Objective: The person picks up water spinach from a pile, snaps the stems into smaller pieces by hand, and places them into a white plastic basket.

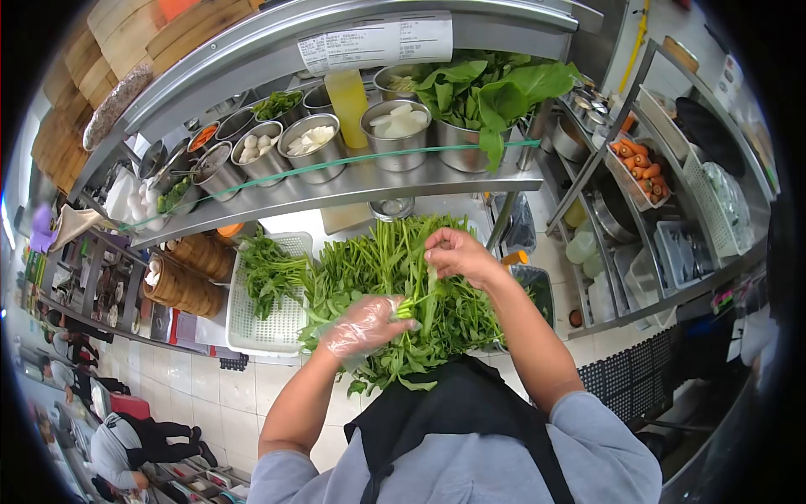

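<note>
A large heap of leafy green vegetables (361,260) with long stems lies in front of me. My left hand (363,326), in a clear plastic glove, is closed around a small bunch of green stems (408,307) above the heap. Bare and a little higher to the right, my right hand (457,254) has its thumb and fingers pinched together at a leafy stem; the exact hold is hard to make out. Beside the heap on the left, a white perforated basket (243,328) holds more leafy greens (267,281).
Metal containers of cut vegetables (311,141) line the steel shelf (353,197) above the heap. Bamboo steamers (180,287) stand at left. A rack (621,315) with carrots (642,166) is at right. Other people (126,445) are at lower left.
</note>
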